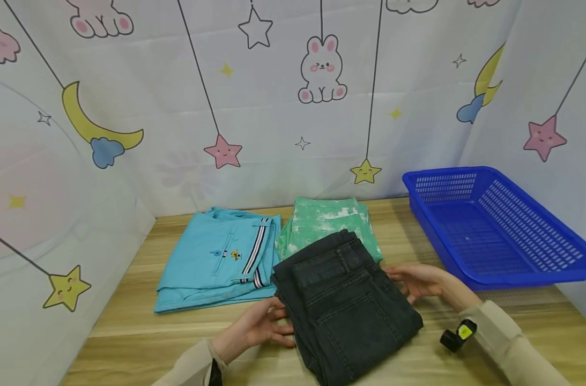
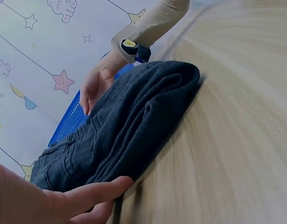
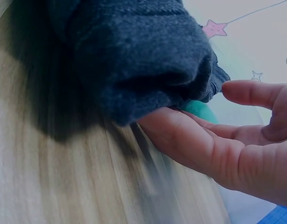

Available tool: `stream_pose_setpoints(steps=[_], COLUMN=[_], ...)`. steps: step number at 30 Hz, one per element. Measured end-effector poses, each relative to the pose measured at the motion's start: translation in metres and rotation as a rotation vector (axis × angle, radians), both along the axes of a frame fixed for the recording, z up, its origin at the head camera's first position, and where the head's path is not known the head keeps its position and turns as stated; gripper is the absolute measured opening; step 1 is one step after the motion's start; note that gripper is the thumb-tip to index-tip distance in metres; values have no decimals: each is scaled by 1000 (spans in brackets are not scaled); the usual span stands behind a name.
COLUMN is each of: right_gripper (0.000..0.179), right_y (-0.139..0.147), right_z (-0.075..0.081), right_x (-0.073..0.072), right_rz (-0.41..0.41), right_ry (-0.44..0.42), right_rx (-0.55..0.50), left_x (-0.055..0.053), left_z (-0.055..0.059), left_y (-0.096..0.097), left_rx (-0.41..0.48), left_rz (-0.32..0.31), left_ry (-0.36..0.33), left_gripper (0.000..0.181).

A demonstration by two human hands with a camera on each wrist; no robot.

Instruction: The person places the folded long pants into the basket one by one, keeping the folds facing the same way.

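Folded dark jeans (image 1: 346, 311) lie at a slant between the two hands, waistband toward the back and a back pocket facing up. My left hand (image 1: 259, 327) is at their left edge; in the left wrist view, its fingers (image 2: 99, 192) are extended along the lower side of the folds. On the opposite edge is my right hand (image 1: 418, 280), whose fingers (image 3: 178, 135) reach under the denim while the thumb stays apart from the lower fingers. Behind the jeans, partly covered by them, are folded green-and-white patterned clothes (image 1: 328, 220). Folded light-blue trousers (image 1: 201, 262) lie to the left.
A blue plastic basket (image 1: 466, 268) with perforated walls stands at the right, beyond my right forearm. The wooden table (image 1: 124, 343) meets a white curtain (image 1: 273, 107) printed with stars, moons and bunnies at its back and sides.
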State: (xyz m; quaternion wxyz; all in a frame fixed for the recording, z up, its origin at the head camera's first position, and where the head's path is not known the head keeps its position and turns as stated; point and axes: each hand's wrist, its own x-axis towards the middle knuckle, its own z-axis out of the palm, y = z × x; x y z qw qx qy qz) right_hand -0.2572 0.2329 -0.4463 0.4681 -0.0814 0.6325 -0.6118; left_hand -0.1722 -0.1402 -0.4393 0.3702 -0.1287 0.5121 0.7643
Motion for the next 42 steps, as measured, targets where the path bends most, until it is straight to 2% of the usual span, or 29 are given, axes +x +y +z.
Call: stream_pose_setpoints(steps=[11, 19, 25, 32, 42], right_gripper=[55, 62, 69, 76, 78], right_y=[-1, -1, -4, -4, -3], right_z=[0, 0, 2, 2, -4], right_x=[1, 2, 5, 10, 12], right_rz=[15, 5, -25, -61, -58], right_ry=[8, 24, 44, 86, 72], right_rx=[-7, -19, 12, 38, -11], left_x=[3, 0, -1, -2, -3], left_z=[8, 9, 7, 5, 6], left_y=[8, 14, 15, 15, 13], left_rx=[-9, -35, -6, 75, 89], left_rz=[36, 62, 63, 63, 38], left_ry=[34, 56, 42, 51, 68], left_gripper=[80, 71, 69, 73, 70])
